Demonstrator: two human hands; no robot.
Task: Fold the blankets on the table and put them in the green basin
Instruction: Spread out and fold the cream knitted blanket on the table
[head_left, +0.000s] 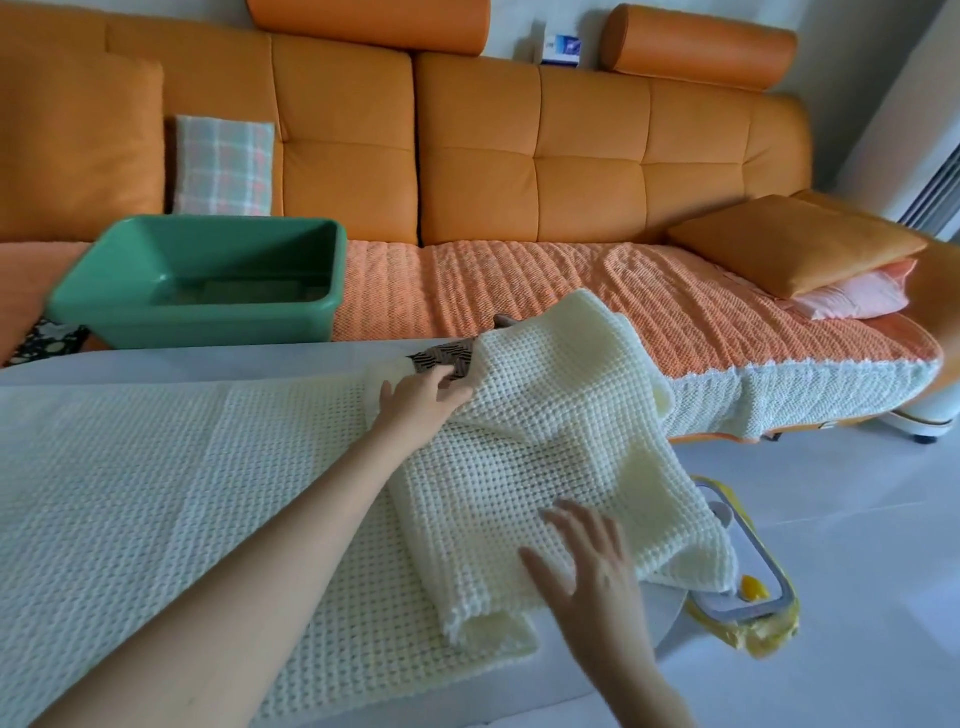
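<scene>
Blanket (545, 467), soft, light and floppy, is lying bunched on the bench's (156, 364) right end; the green basin (192, 306) is sitting far left. Left hand (415, 400) is reaching its far edge, grip unclear; right hand (592, 571) is hovering, fingers (571, 538) spread, by its near edge. Corners probably suit gripping.

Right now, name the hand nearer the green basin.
Left. Left hand reaches the blanket's far edge, right of the green basin; right hand hovers at the near edge.
</scene>
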